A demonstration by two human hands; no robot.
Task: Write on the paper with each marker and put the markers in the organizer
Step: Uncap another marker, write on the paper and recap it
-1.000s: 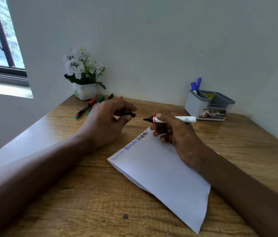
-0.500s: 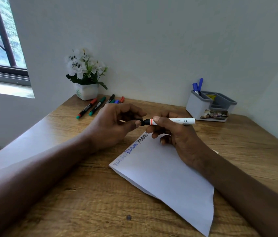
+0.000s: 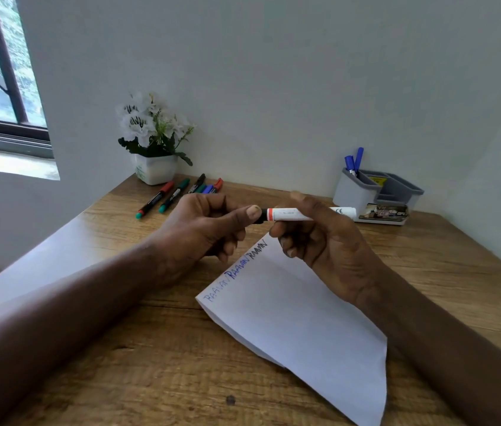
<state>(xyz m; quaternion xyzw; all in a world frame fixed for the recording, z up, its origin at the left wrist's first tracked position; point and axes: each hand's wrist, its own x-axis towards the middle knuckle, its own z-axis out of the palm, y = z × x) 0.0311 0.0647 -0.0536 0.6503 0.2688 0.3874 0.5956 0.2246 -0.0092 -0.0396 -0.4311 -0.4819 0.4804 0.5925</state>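
My right hand [image 3: 320, 241] grips a white marker [image 3: 289, 214] with an orange band, held level above the top of the paper [image 3: 304, 321]. My left hand [image 3: 206, 229] pinches the marker's black cap [image 3: 260, 215] at its left end. The paper lies slanted on the desk and carries three short scribbled words along its top edge, two blue and one black. Several capped markers [image 3: 178, 192] lie in a row by the flower pot. A grey organizer [image 3: 375, 195] at the back right holds two blue markers [image 3: 354, 161].
A white pot of white flowers [image 3: 154, 149] stands against the wall at the back left of the wooden desk [image 3: 150, 364]. A window is at the far left. Walls close the desk at the back and on the right.
My left hand brought the black cap to the marker's tip and now has it against the marker's end. Both hands rose slightly above the paper.
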